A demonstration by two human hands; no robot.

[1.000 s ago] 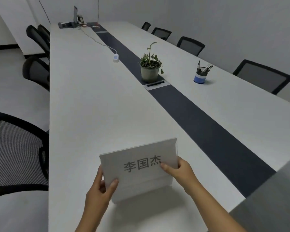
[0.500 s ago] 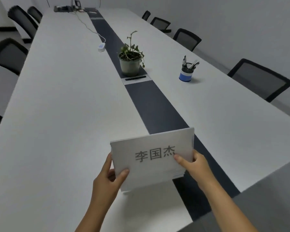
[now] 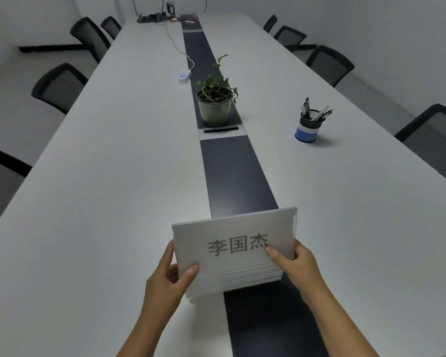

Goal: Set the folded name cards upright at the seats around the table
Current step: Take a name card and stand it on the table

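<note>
I hold a stack of white folded name cards [image 3: 232,235] above the near end of the long white table [image 3: 119,176], over its dark centre strip [image 3: 236,176]. The top card shows three printed characters. My left hand [image 3: 170,279] grips the stack's lower left corner, thumb on the front. Gripping the right side is my right hand [image 3: 291,264], its thumb lying on the top card beside the last character. The stack's layered bottom edges show between my hands.
A potted plant [image 3: 215,101] stands on the centre strip, with a white power strip and cable [image 3: 184,76] behind it. A blue pen holder [image 3: 309,127] sits at the right. Black mesh chairs [image 3: 59,86] line both sides. Devices [image 3: 155,16] lie at the far end.
My view has swung right, from the table's left side to its centre line. The card stack, still in both hands, now hangs over the dark strip.
</note>
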